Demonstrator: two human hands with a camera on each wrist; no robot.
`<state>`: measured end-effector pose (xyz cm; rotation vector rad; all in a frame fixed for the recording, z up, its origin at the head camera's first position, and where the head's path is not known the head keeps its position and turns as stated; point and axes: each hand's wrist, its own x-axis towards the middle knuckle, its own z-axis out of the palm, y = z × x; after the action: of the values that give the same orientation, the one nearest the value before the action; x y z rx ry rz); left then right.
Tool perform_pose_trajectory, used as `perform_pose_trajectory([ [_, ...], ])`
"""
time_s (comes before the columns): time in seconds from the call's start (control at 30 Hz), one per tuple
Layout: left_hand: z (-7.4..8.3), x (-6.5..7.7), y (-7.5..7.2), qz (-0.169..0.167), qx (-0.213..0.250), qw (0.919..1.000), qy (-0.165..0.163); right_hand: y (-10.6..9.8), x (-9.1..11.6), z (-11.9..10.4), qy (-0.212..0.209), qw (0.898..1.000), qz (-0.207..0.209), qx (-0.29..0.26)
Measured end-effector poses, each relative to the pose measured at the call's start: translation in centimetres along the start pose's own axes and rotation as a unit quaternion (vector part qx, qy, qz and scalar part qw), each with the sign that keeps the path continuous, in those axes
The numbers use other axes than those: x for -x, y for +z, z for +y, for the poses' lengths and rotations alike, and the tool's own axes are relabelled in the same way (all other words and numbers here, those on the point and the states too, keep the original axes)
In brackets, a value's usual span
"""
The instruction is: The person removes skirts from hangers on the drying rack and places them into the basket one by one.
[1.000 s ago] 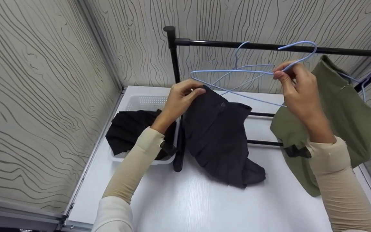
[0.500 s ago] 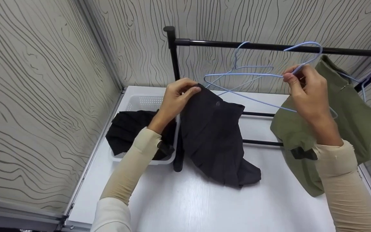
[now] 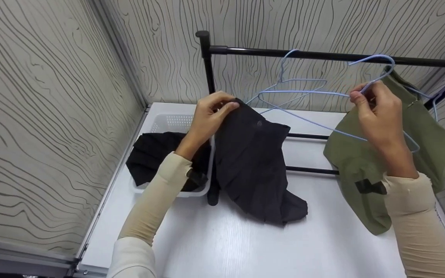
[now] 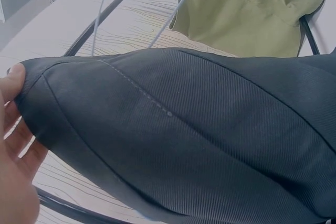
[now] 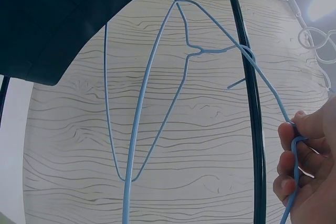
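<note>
My left hand (image 3: 211,116) pinches the waistband corner of a black pleated skirt (image 3: 251,166), which hangs down over the table with a button showing near its top edge. In the left wrist view the skirt's cloth (image 4: 173,129) spreads across most of the picture, thumb on its near face. My right hand (image 3: 381,112) grips a blue wire hanger (image 3: 303,92) at the base of its hook. The hanger's left end points toward the skirt's waistband, apart from my left hand. In the right wrist view the fingers curl round the blue wire (image 5: 265,80).
A black clothes rack (image 3: 261,51) stands at the back, with another blue hanger (image 3: 283,69) on its rail. An olive green garment (image 3: 419,135) hangs at the right. Left of the rack, a white basket (image 3: 174,120) holds black cloth (image 3: 157,154) on the white table (image 3: 222,251).
My right hand has moved right and slightly down with the hanger, drawing its end away from the skirt's waistband. My left hand has shifted a little left with the skirt.
</note>
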<state>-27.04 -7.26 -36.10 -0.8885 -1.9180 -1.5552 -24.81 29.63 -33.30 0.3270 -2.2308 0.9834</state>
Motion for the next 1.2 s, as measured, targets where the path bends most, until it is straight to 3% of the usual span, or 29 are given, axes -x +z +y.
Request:
perform_pose_trajectory([
  [0.57,1.2,-0.3,-0.5,0.002,0.005,0.9999,0.014,-0.4,0.6,1.2,0.016,1.000,0.007,0.016],
  [0.87,-0.7,-0.7,-1.0,0.008,0.010,0.9994,0.032,-0.3,0.6,1.5,0.019,1.000,0.006,0.018],
  [1.2,0.5,-1.6,-1.9,0.013,0.018,0.9981,0.057,-0.3,0.7,2.0,0.033,0.999,0.005,0.027],
])
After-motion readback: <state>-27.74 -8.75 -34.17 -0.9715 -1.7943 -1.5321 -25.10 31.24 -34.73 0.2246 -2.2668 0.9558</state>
